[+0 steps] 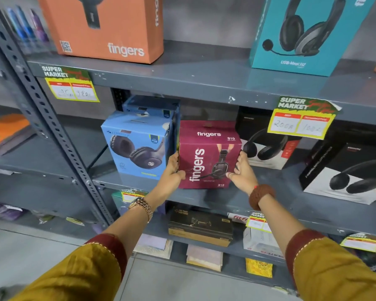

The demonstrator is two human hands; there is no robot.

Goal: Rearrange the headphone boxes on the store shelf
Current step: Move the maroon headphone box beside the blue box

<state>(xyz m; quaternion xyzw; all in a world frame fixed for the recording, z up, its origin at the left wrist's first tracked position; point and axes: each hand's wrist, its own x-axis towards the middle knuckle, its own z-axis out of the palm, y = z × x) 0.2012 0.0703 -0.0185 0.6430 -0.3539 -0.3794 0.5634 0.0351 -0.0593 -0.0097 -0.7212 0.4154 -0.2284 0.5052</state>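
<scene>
Maroon box (208, 155): "fingers", "S10". Orange box (109, 27): "fingers". Teal box (295, 35): "USB-Meet H2". Shelf tags (302, 118): "SUPER MARKET".

Seven headphone boxes (210, 155), two hands (174, 168)

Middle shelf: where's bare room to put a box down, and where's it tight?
Free: bare shelf between the left upright and the blue box; a front strip between the maroon box and the black-and-white box. Crowded: both hands hold the maroon box, pressed against the blue box with another black box close right.
</scene>
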